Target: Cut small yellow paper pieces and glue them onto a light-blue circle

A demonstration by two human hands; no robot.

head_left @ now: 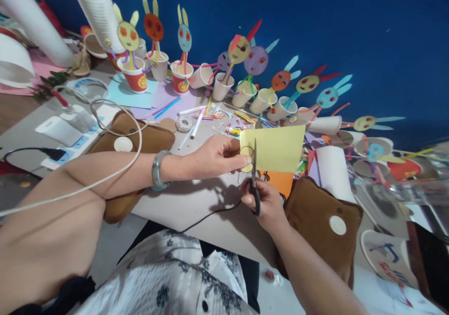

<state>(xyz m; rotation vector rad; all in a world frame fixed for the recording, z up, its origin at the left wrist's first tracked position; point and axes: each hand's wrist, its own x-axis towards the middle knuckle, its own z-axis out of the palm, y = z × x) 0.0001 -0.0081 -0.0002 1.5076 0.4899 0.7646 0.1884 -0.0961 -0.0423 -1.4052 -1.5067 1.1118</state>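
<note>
Nearest the body, the right hand [269,204] has its fingers curled round the black loops of a pair of scissors with black plastic handles and metal blades [257,199]; just beyond them, the blades stand at a sheet of pale yellow paper [280,149]. The left hand [226,155] pinches the sheet's near-left corner, fingers clamped on it with the thumb on top, so the sheet is held above the tabletop [168,212] and spreads to the right of those fingers. Dark curved lines show on the paper beside the left thumb; a clean cut calls for short snips along them, the left fingers turning the sheet into the blades and the thumb tip kept clear of the edge. How far the blades are parted is hard to tell. The left forearm reaches across from the left, nearly level; the right one slants up from the lower right, pointing the scissors away from the body. Just under the sheet lies a flat orange paper sheet [282,180]. Beyond the left fingertips are a white marker with a pink barrel [198,122] and, farther off, a red paper cup holding a yellow rabbit-eared paper face [135,79].
</note>
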